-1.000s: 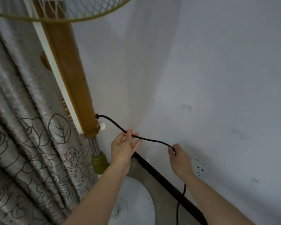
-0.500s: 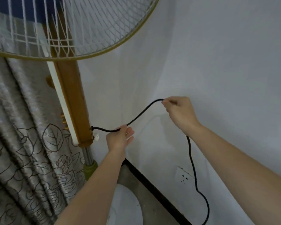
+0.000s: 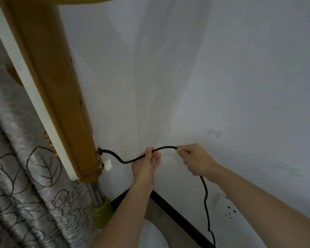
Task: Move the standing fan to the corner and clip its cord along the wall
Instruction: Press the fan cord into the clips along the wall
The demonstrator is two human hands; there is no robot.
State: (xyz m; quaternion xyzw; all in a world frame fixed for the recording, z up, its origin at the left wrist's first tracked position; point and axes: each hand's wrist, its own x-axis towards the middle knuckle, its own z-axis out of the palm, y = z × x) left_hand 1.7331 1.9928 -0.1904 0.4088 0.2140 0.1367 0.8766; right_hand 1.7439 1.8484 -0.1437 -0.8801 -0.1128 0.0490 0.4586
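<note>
The standing fan's brown column (image 3: 61,97) rises at the left, in front of the room corner, on a metal pole with a green collar (image 3: 101,211). Its white round base (image 3: 153,235) shows at the bottom. A black cord (image 3: 123,161) leaves the column's lower end and runs right. My left hand (image 3: 145,167) pinches the cord near the corner. My right hand (image 3: 195,160) grips it a short way further right, close to the wall. Between the hands the cord arches up; past my right hand it hangs down to the floor.
A grey curtain (image 3: 21,185) with leaf outlines hangs at the left behind the fan. White walls meet in the corner (image 3: 138,113). A black skirting strip (image 3: 179,217) runs along the right wall's foot. A white wall socket (image 3: 228,206) sits low on the right wall.
My right hand has dropped from chest height on the wall to level with my left hand. The view has tilted down, so the fan's grille is out of sight.
</note>
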